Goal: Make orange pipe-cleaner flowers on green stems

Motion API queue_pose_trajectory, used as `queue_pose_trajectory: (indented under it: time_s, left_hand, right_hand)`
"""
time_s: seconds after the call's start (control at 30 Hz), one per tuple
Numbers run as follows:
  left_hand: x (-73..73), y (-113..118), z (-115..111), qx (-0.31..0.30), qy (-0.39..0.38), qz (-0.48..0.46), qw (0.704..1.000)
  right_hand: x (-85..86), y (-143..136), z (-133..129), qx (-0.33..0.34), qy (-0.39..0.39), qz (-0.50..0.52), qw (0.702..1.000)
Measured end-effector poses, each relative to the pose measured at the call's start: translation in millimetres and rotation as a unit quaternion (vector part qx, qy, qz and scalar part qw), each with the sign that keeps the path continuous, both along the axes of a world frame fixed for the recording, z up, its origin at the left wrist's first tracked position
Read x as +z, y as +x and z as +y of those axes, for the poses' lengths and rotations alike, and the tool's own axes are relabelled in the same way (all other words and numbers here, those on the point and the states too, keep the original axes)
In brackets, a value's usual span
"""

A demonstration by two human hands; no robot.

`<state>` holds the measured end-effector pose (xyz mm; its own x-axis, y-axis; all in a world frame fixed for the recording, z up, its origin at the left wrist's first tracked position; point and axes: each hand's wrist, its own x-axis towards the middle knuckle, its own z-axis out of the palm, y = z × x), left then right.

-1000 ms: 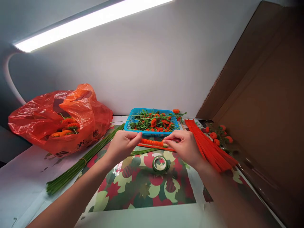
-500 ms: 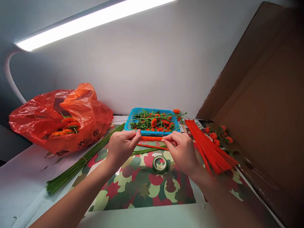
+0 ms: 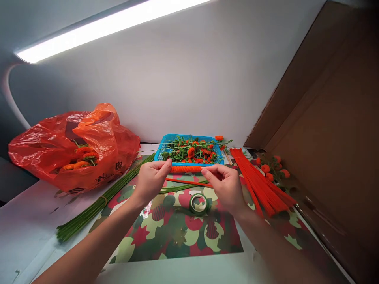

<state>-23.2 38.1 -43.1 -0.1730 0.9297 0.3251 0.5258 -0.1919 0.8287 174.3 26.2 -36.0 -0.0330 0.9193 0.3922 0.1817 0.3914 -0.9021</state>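
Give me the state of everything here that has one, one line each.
Lamp: lit
Orange coil: held straight
Left hand: closed on the coil
Right hand: pinching the coil
Red bag: open
Blue basket: filled with flowers
Green stems: bound in a bundle
Tape roll: resting, untouched
Red strips: fanned out

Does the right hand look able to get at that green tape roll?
Probably yes: the green tape roll lies close by with nothing over it, though the right hand is pinching the orange coil.

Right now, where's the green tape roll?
In the head view, below centre and slightly right, the green tape roll lies on the patterned sheet, just left of the right hand.
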Motion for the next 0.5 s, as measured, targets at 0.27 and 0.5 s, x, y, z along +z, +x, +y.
queue_pose_trajectory:
  time_s: [0.27,0.5]
  left_hand:
    - [-2.4,4.5,-1.8,0.000,-0.044,-0.051,0.998]
    - [-2.8,1.9,2.2,-0.045,-0.082,-0.128,0.987]
  right_hand:
    - [-5.7,-4.3,-3.4,-0.038,0.068,0.017,0.997]
    - [-4.5,5.0,12.6,0.103,-0.104,0.112,0.983]
